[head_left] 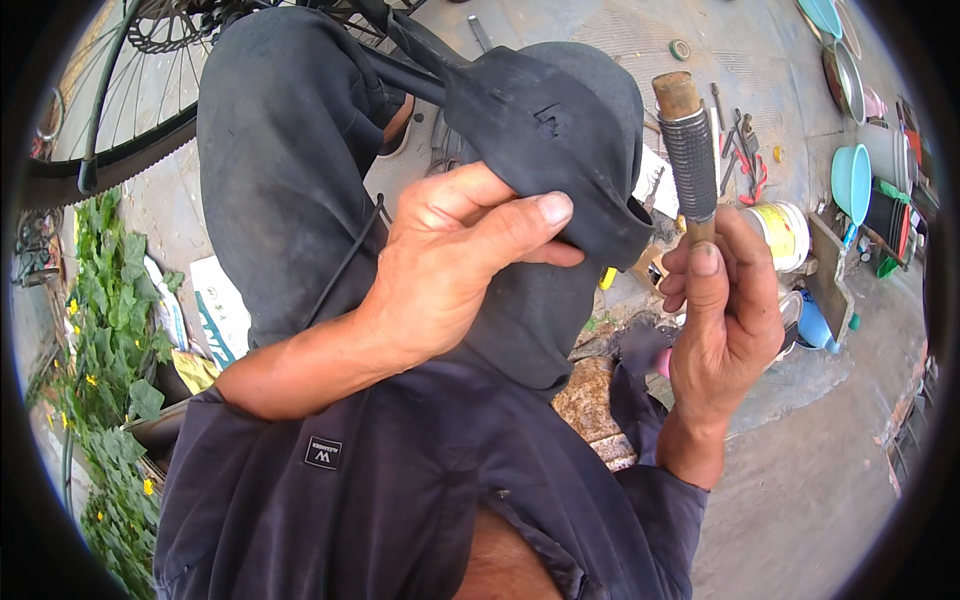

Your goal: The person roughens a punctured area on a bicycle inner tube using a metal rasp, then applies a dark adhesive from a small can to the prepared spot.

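At centre of the head view, a black rubber inner tube [540, 130] is folded over the left hand [450, 270], thumb pressed down on the fold and fingers curled beneath, pinching the rubber tight. Judged soft, limp and light; matte, dusty surface should give fair friction, and it drapes in loose folds down across the lap. A small cut or mark shows on the stretched patch above the thumb. Best held as now, close beside the working patch, so the rubber stays taut. Right hand [725, 310] is closed around the lower shaft of a rasp tool [688, 150], thumb laid up along it; upright, just beside the tube, whether touching cannot be told. Tool is stiff: cylindrical grey ribbed metal sleeve, worn brown wooden end on top. Behind, a spoked bicycle wheel [130, 90] with knobbly tyre. To the right on the concrete ground [800, 480] lie scattered hand tools [740, 150], a white bucket [785, 232] and teal basins [852, 180]. Leafy plants [105, 300] with yellow flowers line the left edge
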A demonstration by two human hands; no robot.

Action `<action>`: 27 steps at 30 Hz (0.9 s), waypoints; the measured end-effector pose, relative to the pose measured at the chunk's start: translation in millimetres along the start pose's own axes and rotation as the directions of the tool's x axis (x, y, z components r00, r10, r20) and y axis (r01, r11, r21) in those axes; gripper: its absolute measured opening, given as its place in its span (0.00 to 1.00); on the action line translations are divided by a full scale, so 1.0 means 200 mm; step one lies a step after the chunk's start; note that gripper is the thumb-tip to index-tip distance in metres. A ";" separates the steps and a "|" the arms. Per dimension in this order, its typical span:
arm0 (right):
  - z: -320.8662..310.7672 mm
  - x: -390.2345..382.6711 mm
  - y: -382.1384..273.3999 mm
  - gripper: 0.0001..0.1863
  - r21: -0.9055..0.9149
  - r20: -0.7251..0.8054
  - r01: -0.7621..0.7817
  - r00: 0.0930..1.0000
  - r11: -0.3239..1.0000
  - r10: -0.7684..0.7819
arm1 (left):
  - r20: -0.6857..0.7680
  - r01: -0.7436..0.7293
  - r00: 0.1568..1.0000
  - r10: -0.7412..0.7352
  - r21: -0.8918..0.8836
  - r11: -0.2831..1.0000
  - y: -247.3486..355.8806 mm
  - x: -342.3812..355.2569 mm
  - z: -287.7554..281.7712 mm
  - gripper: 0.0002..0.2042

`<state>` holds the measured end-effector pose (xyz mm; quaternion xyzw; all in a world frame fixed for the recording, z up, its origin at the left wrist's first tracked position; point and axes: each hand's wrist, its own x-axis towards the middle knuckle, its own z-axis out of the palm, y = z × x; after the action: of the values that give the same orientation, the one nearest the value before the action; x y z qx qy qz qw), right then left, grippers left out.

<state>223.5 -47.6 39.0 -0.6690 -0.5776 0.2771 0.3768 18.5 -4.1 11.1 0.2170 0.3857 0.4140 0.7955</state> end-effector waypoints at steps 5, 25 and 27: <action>0.05 0.04 -0.04 0.19 -0.159 0.059 0.300 0.954 0.941 -0.294 | 0.038 -0.042 0.999 0.037 0.134 0.990 0.00 0.00 -0.01 0.13; 0.00 0.07 -0.03 0.27 -0.382 0.220 0.482 0.876 0.789 -0.429 | 0.089 -0.010 0.996 0.002 0.092 0.996 -0.02 0.02 -0.03 0.11; -0.06 0.03 -0.02 0.26 -0.413 0.166 0.396 0.918 0.820 -0.360 | 0.051 -0.007 0.999 0.005 0.041 0.999 -0.02 0.01 -0.03 0.11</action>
<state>231.6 -43.4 49.9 -0.5966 -0.7608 0.0865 0.2403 16.9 -4.9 3.9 0.2450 0.3732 0.4026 0.7991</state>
